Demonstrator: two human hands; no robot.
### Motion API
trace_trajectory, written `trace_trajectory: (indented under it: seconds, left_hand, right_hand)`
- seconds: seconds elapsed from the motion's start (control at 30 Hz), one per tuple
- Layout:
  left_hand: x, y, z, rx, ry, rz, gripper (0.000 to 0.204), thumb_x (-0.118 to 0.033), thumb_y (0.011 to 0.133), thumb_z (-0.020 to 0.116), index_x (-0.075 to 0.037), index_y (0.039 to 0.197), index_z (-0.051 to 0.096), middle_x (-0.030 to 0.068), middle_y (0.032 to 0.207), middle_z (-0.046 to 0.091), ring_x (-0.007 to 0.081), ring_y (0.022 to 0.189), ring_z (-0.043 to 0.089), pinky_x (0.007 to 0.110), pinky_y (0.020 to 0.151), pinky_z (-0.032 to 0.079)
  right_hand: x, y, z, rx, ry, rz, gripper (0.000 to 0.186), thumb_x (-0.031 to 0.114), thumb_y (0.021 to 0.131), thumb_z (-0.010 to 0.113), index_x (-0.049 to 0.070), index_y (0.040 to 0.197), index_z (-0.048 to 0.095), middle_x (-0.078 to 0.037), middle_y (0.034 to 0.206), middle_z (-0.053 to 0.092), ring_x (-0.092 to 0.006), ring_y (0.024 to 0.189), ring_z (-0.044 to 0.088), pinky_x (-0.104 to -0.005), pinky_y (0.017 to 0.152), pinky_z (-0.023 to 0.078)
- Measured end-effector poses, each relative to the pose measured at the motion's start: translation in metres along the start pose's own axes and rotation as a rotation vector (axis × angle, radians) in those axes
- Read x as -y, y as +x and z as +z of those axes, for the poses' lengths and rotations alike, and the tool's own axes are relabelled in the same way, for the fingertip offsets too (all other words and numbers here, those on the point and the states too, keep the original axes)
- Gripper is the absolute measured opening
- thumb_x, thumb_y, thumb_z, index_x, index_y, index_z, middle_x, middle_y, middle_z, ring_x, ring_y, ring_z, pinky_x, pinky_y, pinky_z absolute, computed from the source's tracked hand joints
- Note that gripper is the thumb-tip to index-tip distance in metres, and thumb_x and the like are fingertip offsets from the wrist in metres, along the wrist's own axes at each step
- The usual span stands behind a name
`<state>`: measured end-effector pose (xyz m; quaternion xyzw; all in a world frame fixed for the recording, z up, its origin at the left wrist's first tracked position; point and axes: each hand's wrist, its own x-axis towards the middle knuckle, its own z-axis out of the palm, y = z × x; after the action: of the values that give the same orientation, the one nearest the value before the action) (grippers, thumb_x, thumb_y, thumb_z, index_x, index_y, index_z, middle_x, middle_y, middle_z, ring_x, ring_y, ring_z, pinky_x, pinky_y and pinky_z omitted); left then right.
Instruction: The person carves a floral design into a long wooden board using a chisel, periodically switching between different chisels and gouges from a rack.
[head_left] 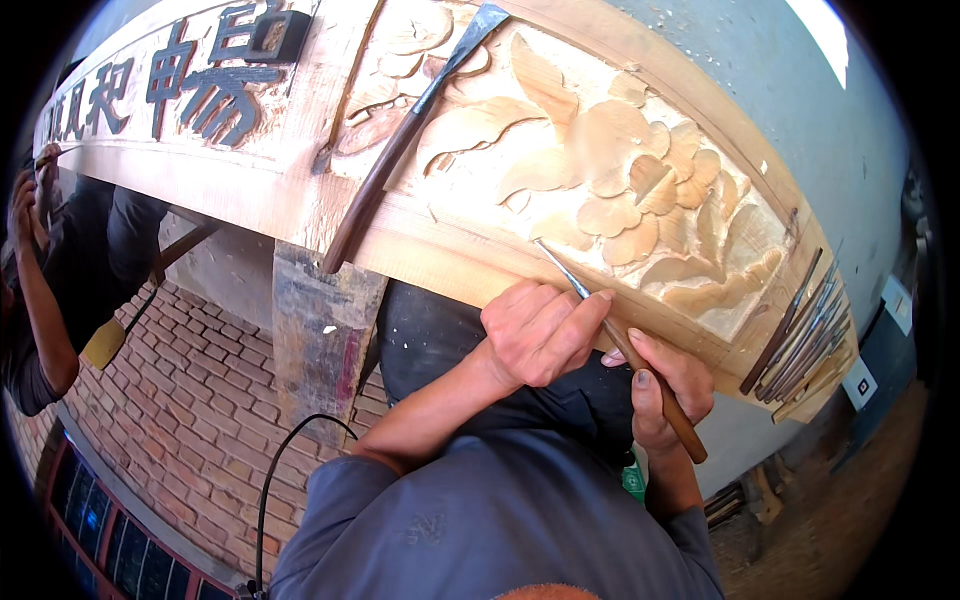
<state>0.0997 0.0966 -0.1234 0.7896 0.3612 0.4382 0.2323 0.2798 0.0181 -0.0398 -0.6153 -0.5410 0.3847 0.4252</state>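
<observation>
Wooden panel | chisel tip on carving | both hands, left and right, gripping chisel

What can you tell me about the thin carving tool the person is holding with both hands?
The carving chisel is slim, with a narrow grey metal blade and a long brown wooden handle. It slants, tip up-left on the pale carved wood panel near a flower relief. The left hand steadies the blade; the right hand wraps the handle.
</observation>
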Motion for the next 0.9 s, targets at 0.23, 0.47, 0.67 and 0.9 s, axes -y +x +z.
trace_trajectory:
  seconds: [0.23, 0.47, 0.67, 0.9]
  left_hand:
    - [0.001, 0.0, 0.003, -0.102, -0.021, 0.016, 0.033, -0.001, 0.085, 0.083, 0.001, 0.117, 0.08, 0.0018, 0.07, 0.061, 0.0155, 0.057, 0.058, 0.031, 0.051, 0.044]
    - [0.0, 0.004, -0.008, -0.045, -0.094, -0.044, 0.054, -0.002, 0.083, 0.092, -0.003, 0.134, 0.078, 0.0002, 0.074, 0.069, 0.0151, 0.056, 0.06, 0.03, 0.052, 0.046]
    - [0.001, 0.006, -0.005, -0.106, -0.114, -0.102, 0.056, 0.002, 0.083, 0.089, 0.0, 0.138, 0.078, 0.0011, 0.07, 0.063, 0.0165, 0.054, 0.058, 0.032, 0.05, 0.045]
    - [-0.002, 0.009, -0.003, -0.107, -0.101, -0.134, 0.054, 0.003, 0.083, 0.088, 0.001, 0.136, 0.08, 0.002, 0.067, 0.058, 0.0177, 0.053, 0.057, 0.034, 0.05, 0.044]
  right_hand:
    - [0.007, -0.006, 0.006, -0.023, -0.262, -0.196, 0.035, 0.021, 0.108, 0.07, -0.008, 0.127, 0.072, -0.021, 0.091, 0.078, -0.0307, 0.072, 0.076, -0.0396, 0.065, 0.063]
    - [0.032, 0.031, -0.018, 0.016, -0.344, -0.442, 0.05, 0.042, 0.114, 0.067, -0.007, 0.114, 0.075, -0.023, 0.093, 0.079, -0.0303, 0.069, 0.075, -0.038, 0.059, 0.06]
    - [0.047, 0.042, -0.005, -0.042, -0.193, -0.191, 0.057, 0.046, 0.119, 0.057, -0.008, 0.104, 0.07, -0.03, 0.089, 0.076, -0.0324, 0.072, 0.076, -0.0433, 0.066, 0.065]
    - [0.047, 0.049, -0.001, -0.095, -0.166, -0.133, 0.05, 0.037, 0.118, 0.059, -0.01, 0.105, 0.069, -0.031, 0.091, 0.075, -0.0342, 0.073, 0.075, -0.0457, 0.072, 0.063]
